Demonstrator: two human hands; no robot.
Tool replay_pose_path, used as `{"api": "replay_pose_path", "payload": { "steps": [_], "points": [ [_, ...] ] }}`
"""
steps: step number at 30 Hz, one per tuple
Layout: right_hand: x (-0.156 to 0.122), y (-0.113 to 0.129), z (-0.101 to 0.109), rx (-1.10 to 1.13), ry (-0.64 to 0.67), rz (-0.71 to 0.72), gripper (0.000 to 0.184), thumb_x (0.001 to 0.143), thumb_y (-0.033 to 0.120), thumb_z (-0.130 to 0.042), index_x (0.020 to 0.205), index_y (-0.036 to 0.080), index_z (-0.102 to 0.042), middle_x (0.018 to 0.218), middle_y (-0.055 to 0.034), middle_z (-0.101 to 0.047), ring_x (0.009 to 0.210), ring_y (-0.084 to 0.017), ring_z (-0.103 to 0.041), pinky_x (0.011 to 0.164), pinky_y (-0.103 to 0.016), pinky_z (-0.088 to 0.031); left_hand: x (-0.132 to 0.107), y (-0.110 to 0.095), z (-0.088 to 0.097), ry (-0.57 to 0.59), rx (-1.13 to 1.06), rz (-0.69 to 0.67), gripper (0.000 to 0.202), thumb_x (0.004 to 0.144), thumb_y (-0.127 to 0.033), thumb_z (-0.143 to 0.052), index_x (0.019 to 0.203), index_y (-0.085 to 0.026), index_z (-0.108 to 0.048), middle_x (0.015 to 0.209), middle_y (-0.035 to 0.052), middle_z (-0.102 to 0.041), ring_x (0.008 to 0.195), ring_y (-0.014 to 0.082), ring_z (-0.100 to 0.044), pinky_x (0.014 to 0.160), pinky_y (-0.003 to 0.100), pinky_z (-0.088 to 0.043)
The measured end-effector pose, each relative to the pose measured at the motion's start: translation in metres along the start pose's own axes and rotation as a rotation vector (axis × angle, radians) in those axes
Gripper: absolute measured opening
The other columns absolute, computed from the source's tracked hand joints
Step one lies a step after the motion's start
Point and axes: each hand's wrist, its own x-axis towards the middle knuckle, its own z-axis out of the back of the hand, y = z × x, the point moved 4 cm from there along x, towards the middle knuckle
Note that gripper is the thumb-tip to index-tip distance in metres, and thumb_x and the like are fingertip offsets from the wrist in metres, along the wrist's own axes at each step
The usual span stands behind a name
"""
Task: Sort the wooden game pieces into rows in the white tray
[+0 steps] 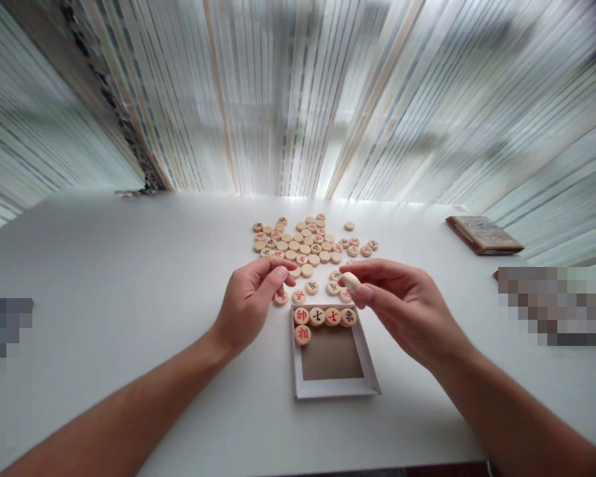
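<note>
A pile of round wooden chess pieces (310, 246) with red and black characters lies on the white table (129, 278). In front of it stands a shallow square box (335, 385) with several pieces (316, 317) lined along its far edge. My right hand (402, 301) hovers over the box's far right corner, pinching one wooden piece (351, 282) between thumb and fingers. My left hand (252, 298) is just left of the box, fingers curled together; what it holds, if anything, is hidden.
A flat brown box lid (483, 234) lies at the far right of the table. Striped curtains (298, 99) hang behind the table's far edge. Blurred patches sit at the left and right edges.
</note>
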Motion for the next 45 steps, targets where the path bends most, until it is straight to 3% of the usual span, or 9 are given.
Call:
{"api": "replay_pose_path", "payload": {
  "steps": [4, 9, 12, 15, 18, 21, 27, 35, 45],
  "points": [
    [0.003, -0.002, -0.007, 0.328, 0.034, -0.265, 0.033, 0.076, 0.036, -0.094, 0.104, 0.018, -0.088, 0.083, -0.0032, -0.072, 0.067, -0.008, -0.058, 0.064, -0.017, -0.052, 0.002, 0.007, 0.002, 0.011, 0.098, -0.043, 0.027, 0.099, -0.035, -0.063, 0.103, -0.013, -0.079, 0.083, 0.0051, -0.075, 0.071, 0.0156, -0.063, 0.065, 0.025, -0.049],
    [0.003, -0.002, -0.005, 0.311, 0.062, -0.321, 0.032, 0.077, 0.037, -0.093, 0.101, 0.017, -0.087, 0.080, -0.0022, -0.069, 0.067, -0.008, -0.057, 0.065, -0.017, -0.052, 0.001, 0.009, -0.001, 0.049, 0.212, -0.121, 0.029, 0.099, -0.036, -0.059, 0.100, -0.016, -0.080, 0.082, 0.0041, -0.075, 0.072, 0.0172, -0.065, 0.066, 0.027, -0.050],
    [-0.001, 0.000, 0.001, 0.032, 0.088, -0.229, 0.027, 0.082, 0.035, -0.092, 0.103, 0.020, -0.085, 0.084, -0.0024, -0.072, 0.072, -0.010, -0.062, 0.067, -0.019, -0.053, -0.001, 0.006, -0.002, 0.056, 0.300, -0.157, 0.027, 0.098, -0.032, -0.058, 0.098, -0.016, -0.080, 0.080, 0.0032, -0.076, 0.071, 0.0173, -0.065, 0.067, 0.028, -0.049],
    [-0.011, 0.006, 0.003, -0.424, 0.136, 0.012, 0.023, 0.088, 0.026, -0.086, 0.109, 0.022, -0.081, 0.090, -0.0033, -0.075, 0.076, -0.014, -0.066, 0.069, -0.024, -0.055, -0.001, 0.003, -0.005, 0.068, 0.361, -0.179, 0.024, 0.097, -0.028, -0.059, 0.096, -0.016, -0.080, 0.082, 0.0029, -0.078, 0.072, 0.0167, -0.067, 0.066, 0.027, -0.049],
    [-0.027, 0.006, -0.011, -0.834, 0.268, 0.324, 0.016, 0.095, 0.017, -0.074, 0.110, 0.020, -0.075, 0.094, -0.0051, -0.077, 0.079, -0.017, -0.069, 0.074, -0.029, -0.057, -0.002, 0.004, -0.008, 0.075, 0.398, -0.190, 0.022, 0.096, -0.026, -0.060, 0.095, -0.016, -0.080, 0.080, 0.0017, -0.077, 0.067, 0.0147, -0.065, 0.063, 0.026, -0.048],
    [-0.043, -0.005, -0.025, -1.047, 0.400, 0.479, 0.015, 0.101, 0.014, -0.062, 0.112, 0.018, -0.072, 0.104, -0.0103, -0.077, 0.088, -0.022, -0.073, 0.077, -0.033, -0.059, -0.005, 0.004, -0.010, 0.071, 0.424, -0.217, 0.022, 0.096, -0.024, -0.060, 0.096, -0.015, -0.080, 0.076, 0.0005, -0.075, 0.063, 0.0131, -0.062, 0.061, 0.025, -0.047],
    [-0.053, -0.020, -0.029, -1.175, 0.407, 0.502, 0.017, 0.107, 0.017, -0.057, 0.109, 0.015, -0.074, 0.096, -0.0100, -0.076, 0.081, -0.024, -0.072, 0.071, -0.036, -0.059, -0.008, 0.001, -0.013, 0.083, 0.476, -0.276, 0.019, 0.096, -0.020, -0.062, 0.095, -0.015, -0.080, 0.081, 0.0009, -0.078, 0.067, 0.0130, -0.064, 0.064, 0.025, -0.049],
    [-0.053, -0.019, -0.031, -1.186, 0.357, 0.569, 0.023, 0.109, 0.017, -0.056, 0.103, 0.013, -0.079, 0.095, -0.0098, -0.079, 0.077, -0.022, -0.074, 0.066, -0.035, -0.057, -0.008, 0.003, -0.014, 0.095, 0.513, -0.295, 0.021, 0.097, -0.020, -0.062, 0.095, -0.016, -0.082, 0.090, 0.0034, -0.084, 0.080, 0.0173, -0.074, 0.073, 0.027, -0.053],
    [-0.052, -0.020, -0.035, -1.232, 0.298, 0.636, 0.029, 0.110, 0.015, -0.054, 0.096, 0.011, -0.079, 0.094, -0.0108, -0.080, 0.073, -0.021, -0.073, 0.064, -0.035, -0.054, -0.009, 0.005, -0.014, 0.100, 0.575, -0.323, 0.020, 0.096, -0.019, -0.064, 0.094, -0.019, -0.084, 0.087, 0.0028, -0.083, 0.080, 0.0187, -0.075, 0.076, 0.030, -0.053]
  ]
}}
